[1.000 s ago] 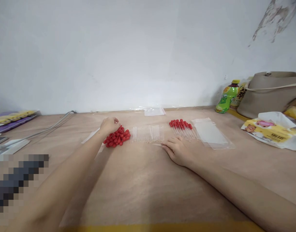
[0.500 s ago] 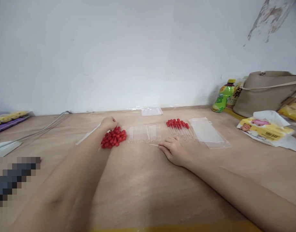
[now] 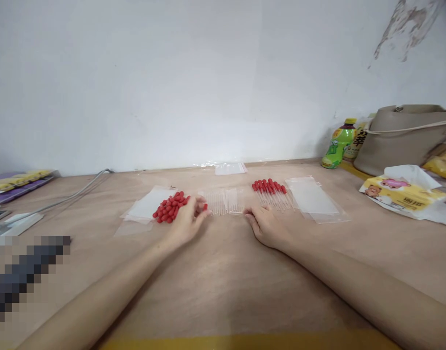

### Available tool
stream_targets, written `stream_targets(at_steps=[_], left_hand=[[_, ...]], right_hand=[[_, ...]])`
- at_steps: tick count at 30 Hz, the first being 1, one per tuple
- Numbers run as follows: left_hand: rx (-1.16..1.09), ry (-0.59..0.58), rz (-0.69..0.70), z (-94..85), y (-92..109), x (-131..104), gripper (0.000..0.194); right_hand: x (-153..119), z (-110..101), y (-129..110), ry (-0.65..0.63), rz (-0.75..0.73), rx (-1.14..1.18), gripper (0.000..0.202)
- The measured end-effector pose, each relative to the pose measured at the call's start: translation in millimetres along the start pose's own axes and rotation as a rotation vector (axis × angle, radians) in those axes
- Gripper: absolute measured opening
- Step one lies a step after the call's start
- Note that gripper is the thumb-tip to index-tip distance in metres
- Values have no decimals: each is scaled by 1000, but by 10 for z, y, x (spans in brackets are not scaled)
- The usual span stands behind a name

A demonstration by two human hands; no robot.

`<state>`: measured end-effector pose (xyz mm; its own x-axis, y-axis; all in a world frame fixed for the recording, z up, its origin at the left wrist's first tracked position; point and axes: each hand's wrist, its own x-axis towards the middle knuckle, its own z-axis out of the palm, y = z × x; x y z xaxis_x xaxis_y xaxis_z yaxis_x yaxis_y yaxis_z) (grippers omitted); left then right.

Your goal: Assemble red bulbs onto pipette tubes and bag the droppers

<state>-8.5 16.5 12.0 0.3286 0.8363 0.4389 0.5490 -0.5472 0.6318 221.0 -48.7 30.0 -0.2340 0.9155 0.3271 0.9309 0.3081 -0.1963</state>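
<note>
My left hand (image 3: 189, 218) is closed in a pinch on a red rubber dropper bulb (image 3: 205, 207), just right of a pile of red bulbs (image 3: 167, 210). My right hand (image 3: 265, 222) is closed on one end of a thin clear glass dropper tube (image 3: 236, 212), which points left toward the bulb. The bulb and the tube are apart. Behind and between the hands lies a row of clear glass tubes (image 3: 223, 200). Beyond my right hand, several droppers with red bulbs fitted (image 3: 269, 188) lie side by side.
Clear plastic bags (image 3: 312, 197) lie at the right, more bags (image 3: 145, 206) by the pile, and one bag (image 3: 230, 168) near the wall. A green bottle (image 3: 338, 144), a beige bag (image 3: 401, 138) and a tissue pack (image 3: 405, 189) are on the right. A grey cable (image 3: 77, 189) runs at left.
My left hand has come from behind the red pile toward the right and nearer, now with a red bulb. My right hand stays almost in place with the tube.
</note>
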Motion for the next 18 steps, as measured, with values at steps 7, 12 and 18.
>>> stream_targets(at_steps=[7, 12, 18], left_hand=[[78, -106, 114, 236, 64, -176, 18], [54, -135, 131, 227, 118, -159, 18], [17, -111, 156, 239, 139, -182, 17]], right_hand=[[-19, 8, 0, 46, -134, 5, 24], [-16, 112, 22, 63, -221, 15, 26], [9, 283, 79, 77, -304, 85, 28]])
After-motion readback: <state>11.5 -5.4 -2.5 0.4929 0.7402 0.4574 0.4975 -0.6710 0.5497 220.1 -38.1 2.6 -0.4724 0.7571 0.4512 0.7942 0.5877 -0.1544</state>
